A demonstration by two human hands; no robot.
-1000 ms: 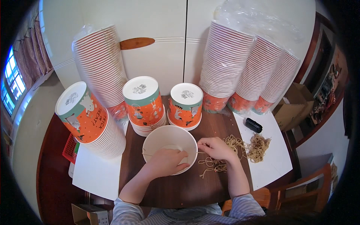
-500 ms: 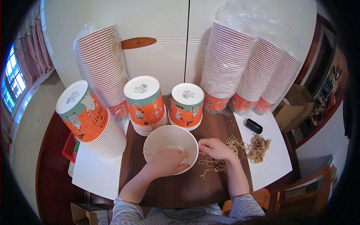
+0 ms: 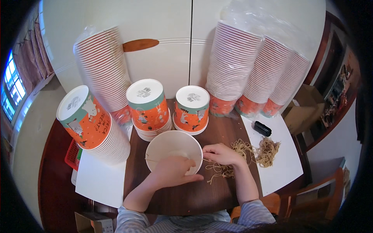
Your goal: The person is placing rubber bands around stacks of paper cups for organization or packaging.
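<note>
An open white paper bucket (image 3: pixel 165 143) stands at the middle of the table, its mouth facing up. My left hand (image 3: pixel 173 171) reaches over the near rim, fingers inside and thumb outside, gripping the bucket's wall. A short piece of tan cord (image 3: pixel 151 159) pokes through the left side of the bucket. At the right rim my right hand (image 3: pixel 221 153) is closed in a pinch on tan cord; its fingertips partly hide it. A loose bundle of cords (image 3: pixel 223 169) lies beside and under the right wrist.
Upside-down stacks of orange buckets stand at left (image 3: pixel 95 120), behind the open bucket (image 3: pixel 145 106) and right of that (image 3: pixel 192 110). Plastic-wrapped bucket stacks (image 3: pixel 237 58) line the back. A black object (image 3: pixel 262 128) and a cord pile (image 3: pixel 268 151) lie on white board at right.
My left thumb has swung out from inside the bucket to beyond its near rim. The right hand keeps its pinch at the right rim. The view has shifted slightly.
</note>
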